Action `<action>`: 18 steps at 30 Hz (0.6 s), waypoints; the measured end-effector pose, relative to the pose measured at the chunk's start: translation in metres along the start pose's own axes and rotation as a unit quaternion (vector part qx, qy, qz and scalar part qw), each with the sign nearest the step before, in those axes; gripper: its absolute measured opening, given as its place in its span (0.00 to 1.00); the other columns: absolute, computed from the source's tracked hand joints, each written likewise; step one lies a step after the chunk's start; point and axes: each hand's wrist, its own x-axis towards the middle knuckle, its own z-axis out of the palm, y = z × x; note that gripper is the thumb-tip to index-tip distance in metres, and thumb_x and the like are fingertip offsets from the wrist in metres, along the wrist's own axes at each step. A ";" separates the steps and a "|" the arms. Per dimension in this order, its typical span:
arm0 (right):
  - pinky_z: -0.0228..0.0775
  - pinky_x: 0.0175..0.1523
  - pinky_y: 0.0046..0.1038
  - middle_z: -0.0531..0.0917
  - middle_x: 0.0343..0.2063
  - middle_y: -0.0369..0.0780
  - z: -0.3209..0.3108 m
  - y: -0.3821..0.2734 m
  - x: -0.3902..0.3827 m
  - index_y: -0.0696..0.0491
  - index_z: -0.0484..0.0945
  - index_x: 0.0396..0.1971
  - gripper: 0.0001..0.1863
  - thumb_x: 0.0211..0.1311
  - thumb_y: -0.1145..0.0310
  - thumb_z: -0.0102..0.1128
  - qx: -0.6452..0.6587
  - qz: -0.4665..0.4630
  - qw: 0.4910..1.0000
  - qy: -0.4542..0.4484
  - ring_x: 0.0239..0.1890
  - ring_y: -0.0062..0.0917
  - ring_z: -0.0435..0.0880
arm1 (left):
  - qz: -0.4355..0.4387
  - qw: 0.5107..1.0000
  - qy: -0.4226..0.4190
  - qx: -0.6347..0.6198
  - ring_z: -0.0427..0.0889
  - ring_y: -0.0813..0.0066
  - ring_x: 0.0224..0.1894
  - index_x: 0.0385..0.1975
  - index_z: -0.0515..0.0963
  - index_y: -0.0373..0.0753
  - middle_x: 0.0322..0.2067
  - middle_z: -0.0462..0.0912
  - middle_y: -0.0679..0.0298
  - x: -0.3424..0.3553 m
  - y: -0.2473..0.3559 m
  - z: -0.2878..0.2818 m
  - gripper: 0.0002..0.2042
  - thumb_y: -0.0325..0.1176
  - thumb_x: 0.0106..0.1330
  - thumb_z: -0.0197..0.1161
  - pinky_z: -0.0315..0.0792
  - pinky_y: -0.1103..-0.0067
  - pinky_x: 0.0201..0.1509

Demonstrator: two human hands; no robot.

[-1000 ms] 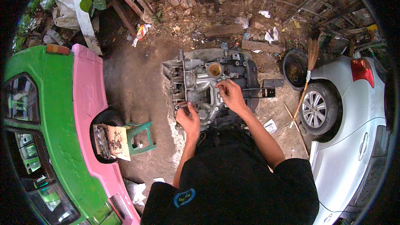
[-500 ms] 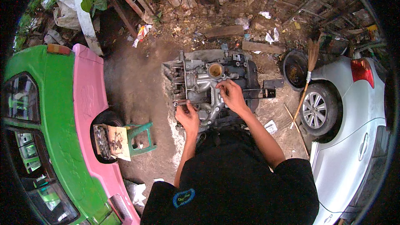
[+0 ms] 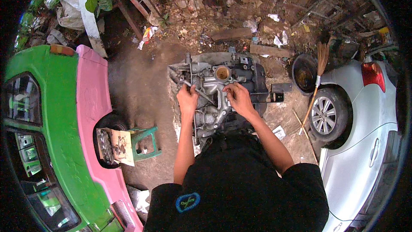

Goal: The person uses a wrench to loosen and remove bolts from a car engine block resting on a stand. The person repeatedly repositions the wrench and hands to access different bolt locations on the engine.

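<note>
An engine block with a silver intake manifold stands in front of me. On its left side, my left hand is closed around a slim metal wrench, which slants down to the right over the engine toward the manifold. My right hand has its fingers curled together at the manifold's right edge, just below the round open port. Whatever is between those fingertips is hidden.
A green and pink car stands at left, a silver car at right. Beside the pink panel are a green stool and cardboard bearing metal parts. A broom leans by a black basin. Planks lie beyond.
My left hand has moved away from me along the engine's left side, and the wrench in it has swung to a diagonal. My right hand has hardly moved.
</note>
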 end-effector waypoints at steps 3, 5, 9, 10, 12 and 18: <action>0.72 0.41 0.36 0.77 0.30 0.45 0.001 0.001 0.001 0.57 0.81 0.35 0.07 0.59 0.77 0.56 -0.014 -0.022 1.000 0.010 0.32 0.38 0.79 | 0.005 0.999 -0.036 0.039 0.80 0.35 0.36 0.32 0.77 0.27 0.28 0.80 0.37 0.018 0.007 0.012 0.11 0.33 0.64 0.63 0.72 0.55 0.39; 0.72 0.41 0.36 0.77 0.29 0.46 0.001 0.002 0.001 0.57 0.81 0.36 0.07 0.58 0.78 0.56 -0.016 -0.023 1.000 0.012 0.31 0.38 0.80 | 0.008 0.999 -0.043 0.030 0.80 0.35 0.37 0.34 0.77 0.28 0.28 0.80 0.37 0.021 0.003 0.017 0.11 0.33 0.64 0.63 0.72 0.55 0.40; 0.73 0.41 0.36 0.78 0.29 0.46 0.000 0.000 -0.001 0.57 0.81 0.36 0.08 0.57 0.79 0.56 -0.001 0.000 1.000 0.004 0.32 0.38 0.80 | -0.023 0.998 -0.042 -0.049 0.81 0.43 0.27 0.36 0.77 0.29 0.23 0.80 0.43 0.018 -0.013 0.019 0.12 0.34 0.67 0.62 0.72 0.60 0.34; 0.73 0.42 0.36 0.78 0.29 0.46 0.000 0.000 0.000 0.57 0.81 0.36 0.08 0.57 0.79 0.56 0.001 0.004 1.000 0.002 0.33 0.38 0.81 | -0.058 0.994 -0.054 -0.076 0.81 0.47 0.24 0.36 0.77 0.29 0.21 0.81 0.46 0.018 -0.015 0.018 0.12 0.35 0.68 0.61 0.72 0.62 0.31; 0.73 0.42 0.36 0.78 0.30 0.45 -0.001 0.000 0.000 0.57 0.81 0.36 0.08 0.57 0.79 0.56 -0.008 -0.009 1.000 0.005 0.33 0.38 0.81 | -0.060 0.983 -0.007 -0.171 0.78 0.62 0.20 0.35 0.76 0.30 0.19 0.78 0.54 0.018 -0.016 0.013 0.12 0.36 0.70 0.60 0.70 0.68 0.26; 0.69 0.37 0.32 0.75 0.27 0.42 0.002 0.004 0.000 0.57 0.80 0.37 0.07 0.59 0.79 0.56 0.006 -0.047 0.999 0.021 0.27 0.31 0.76 | 0.002 0.973 0.088 -0.211 0.71 0.82 0.17 0.30 0.70 0.33 0.16 0.73 0.67 -0.006 0.002 -0.021 0.12 0.33 0.74 0.57 0.64 0.79 0.19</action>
